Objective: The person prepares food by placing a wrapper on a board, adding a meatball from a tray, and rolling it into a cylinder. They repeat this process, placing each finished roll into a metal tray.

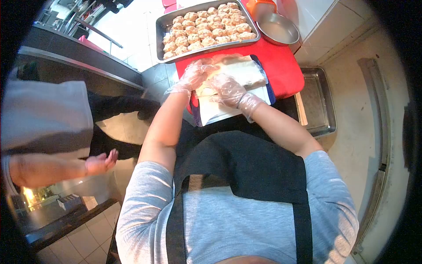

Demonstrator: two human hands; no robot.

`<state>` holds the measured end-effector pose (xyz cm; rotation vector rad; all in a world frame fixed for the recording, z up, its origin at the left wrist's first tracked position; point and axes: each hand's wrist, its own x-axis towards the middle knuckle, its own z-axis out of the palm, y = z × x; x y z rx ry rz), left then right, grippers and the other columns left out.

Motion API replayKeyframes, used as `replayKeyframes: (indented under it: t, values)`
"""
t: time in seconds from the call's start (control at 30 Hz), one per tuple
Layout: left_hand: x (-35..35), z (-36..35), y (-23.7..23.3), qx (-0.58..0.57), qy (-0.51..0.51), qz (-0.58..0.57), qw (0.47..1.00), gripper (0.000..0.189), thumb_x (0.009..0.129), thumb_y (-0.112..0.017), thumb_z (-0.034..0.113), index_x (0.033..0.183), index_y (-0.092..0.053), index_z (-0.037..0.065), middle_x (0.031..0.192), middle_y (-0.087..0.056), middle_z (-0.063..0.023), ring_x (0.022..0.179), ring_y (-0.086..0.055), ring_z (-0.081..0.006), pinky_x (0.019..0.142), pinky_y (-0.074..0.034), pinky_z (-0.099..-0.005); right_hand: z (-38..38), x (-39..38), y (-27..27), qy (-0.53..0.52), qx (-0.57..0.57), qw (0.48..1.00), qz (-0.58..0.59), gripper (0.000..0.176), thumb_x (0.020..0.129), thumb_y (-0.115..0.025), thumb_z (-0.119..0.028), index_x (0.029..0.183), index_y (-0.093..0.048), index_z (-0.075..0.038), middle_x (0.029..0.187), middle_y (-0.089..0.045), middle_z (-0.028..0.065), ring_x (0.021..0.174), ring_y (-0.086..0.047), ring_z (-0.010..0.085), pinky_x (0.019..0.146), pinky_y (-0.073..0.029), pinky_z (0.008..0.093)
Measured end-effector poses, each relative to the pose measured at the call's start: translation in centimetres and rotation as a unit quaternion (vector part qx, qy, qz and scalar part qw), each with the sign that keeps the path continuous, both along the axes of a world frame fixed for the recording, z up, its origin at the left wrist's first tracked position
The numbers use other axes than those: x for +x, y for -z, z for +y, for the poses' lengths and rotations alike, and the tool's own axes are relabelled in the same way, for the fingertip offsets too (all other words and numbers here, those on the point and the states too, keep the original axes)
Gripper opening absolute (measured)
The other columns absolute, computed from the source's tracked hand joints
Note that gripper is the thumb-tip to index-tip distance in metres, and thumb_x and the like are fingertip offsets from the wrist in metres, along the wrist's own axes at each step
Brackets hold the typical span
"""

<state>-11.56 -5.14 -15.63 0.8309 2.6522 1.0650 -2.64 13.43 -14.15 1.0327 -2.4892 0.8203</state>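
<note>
Both hands wear clear plastic gloves. My left hand (pixel 198 75) is closed, its curled fingers on the left edge of pale, thin sheets that look like pastry wrappers (pixel 244 71). Just to its right, my right hand (pixel 227 89) is closed too, fingertips pinching down at the same pale layer. The fingertips are partly hidden and blurred by the gloves. Under the sheets lies a white packet or paper with dark blue edges (pixel 270 93), on a red board (pixel 285 72).
A metal tray (pixel 160 49) with rows of rolled, lumpy balls stands beyond the board. A round metal pan (pixel 288 39) and an orange container (pixel 260 8) are at the back right. Another metal tray (pixel 327 101) sits lower right. A person's hand (pixel 102 163) reaches in at left.
</note>
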Motion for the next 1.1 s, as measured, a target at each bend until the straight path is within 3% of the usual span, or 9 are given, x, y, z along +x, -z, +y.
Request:
replayKeyframes:
  t: [0.2,0.5,0.67,0.8,0.87,0.93,1.03,1.07,1.1]
  values:
    - [1.2,1.5,-2.6,0.22,-0.078,-0.272,0.933,0.028,0.09,-0.064,0.025,0.117,-0.071,0.023,0.132,-0.057,-0.0136,0.122,-0.054,-0.0305,0.105,-0.042,-0.0369,-0.8,0.6,1.8,0.002,0.074,0.991,-0.11,0.026,0.086,-0.058,-0.02,0.109,-0.065,-0.009,0.104,-0.065,0.014,0.101,-0.062,0.0317,0.088,-0.049,0.0437]
    - [0.7,0.7,-1.2,0.124,-0.039,-0.122,0.984,0.032,0.092,-0.065,0.029,0.119,-0.067,0.013,0.13,-0.059,-0.0147,0.119,-0.056,-0.0275,0.102,-0.044,-0.0349,-1.6,1.4,0.1,-0.025,0.042,0.995,-0.087,0.023,0.088,-0.054,-0.018,0.105,-0.065,-0.008,0.104,-0.066,0.0154,0.1,-0.063,0.0315,0.087,-0.049,0.0436]
    - [1.1,1.6,-2.8,0.053,-0.082,-0.1,0.99,0.058,0.085,-0.073,0.028,0.125,-0.055,-0.01,0.123,-0.061,-0.0195,0.107,-0.062,-0.0226,0.092,-0.05,-0.0313,-1.8,1.1,0.2,-0.03,0.045,0.997,-0.06,0.025,0.086,-0.056,-0.02,0.107,-0.064,-0.009,0.104,-0.065,0.0146,0.099,-0.063,0.0313,0.086,-0.049,0.0434]
    - [0.9,1.2,-1.7,0.106,-0.045,-0.066,0.991,0.041,0.087,-0.069,0.027,0.121,-0.064,0.005,0.122,-0.063,-0.0159,0.106,-0.063,-0.0292,0.093,-0.05,-0.0366,-1.8,1.4,0.0,-0.045,0.016,0.994,-0.094,0.029,0.086,-0.059,-0.022,0.111,-0.063,-0.009,0.106,-0.065,0.0158,0.1,-0.062,0.0341,0.089,-0.049,0.0436]
    - [-0.1,0.9,-1.4,0.034,0.026,0.058,0.997,0.034,0.086,-0.068,0.023,0.119,-0.067,0.013,0.118,-0.065,-0.0146,0.105,-0.063,-0.0334,0.093,-0.05,-0.0393,-0.8,0.8,0.3,-0.046,0.018,0.99,-0.135,0.033,0.083,-0.065,-0.027,0.11,-0.065,-0.009,0.111,-0.064,0.0185,0.104,-0.06,0.0365,0.093,-0.047,0.0429]
    - [-0.5,1.6,-3.8,-0.162,0.094,0.252,0.949,0.032,0.084,-0.067,0.018,0.117,-0.069,0.019,0.114,-0.066,-0.0137,0.103,-0.062,-0.0372,0.093,-0.05,-0.0416,2.2,-0.6,-2.2,-0.023,0.099,0.98,-0.17,0.031,0.082,-0.067,-0.029,0.105,-0.067,-0.009,0.109,-0.064,0.0198,0.102,-0.061,0.0365,0.093,-0.047,0.0427]
    - [0.4,5.4,-6.3,-0.173,0.108,0.088,0.975,0.037,0.083,-0.06,0.013,0.118,-0.069,0.018,0.122,-0.062,-0.0153,0.114,-0.057,-0.0317,0.098,-0.045,-0.0397,5.2,-0.9,-4.9,-0.016,0.149,0.97,-0.192,0.029,0.083,-0.067,-0.033,0.096,-0.07,-0.007,0.102,-0.065,0.0206,0.098,-0.062,0.0363,0.091,-0.047,0.0437]
    - [1.2,6.1,-5.5,0.014,0.072,0.016,0.997,0.039,0.082,-0.061,0.013,0.12,-0.069,0.019,0.122,-0.063,-0.0149,0.111,-0.059,-0.032,0.097,-0.046,-0.0402,5.7,-0.9,-5.1,-0.015,0.153,0.969,-0.194,0.029,0.084,-0.067,-0.035,0.093,-0.07,-0.007,0.099,-0.066,0.0207,0.096,-0.062,0.0363,0.09,-0.047,0.0442]
    - [1.6,6.4,-5.7,0.046,0.069,-0.026,0.996,0.039,0.082,-0.061,0.013,0.12,-0.069,0.019,0.123,-0.063,-0.0153,0.111,-0.059,-0.0321,0.097,-0.046,-0.04,5.7,-0.6,-5.1,0.003,0.141,0.963,-0.228,0.031,0.084,-0.066,-0.036,0.092,-0.07,-0.007,0.097,-0.066,0.0207,0.096,-0.063,0.0363,0.089,-0.047,0.0447]
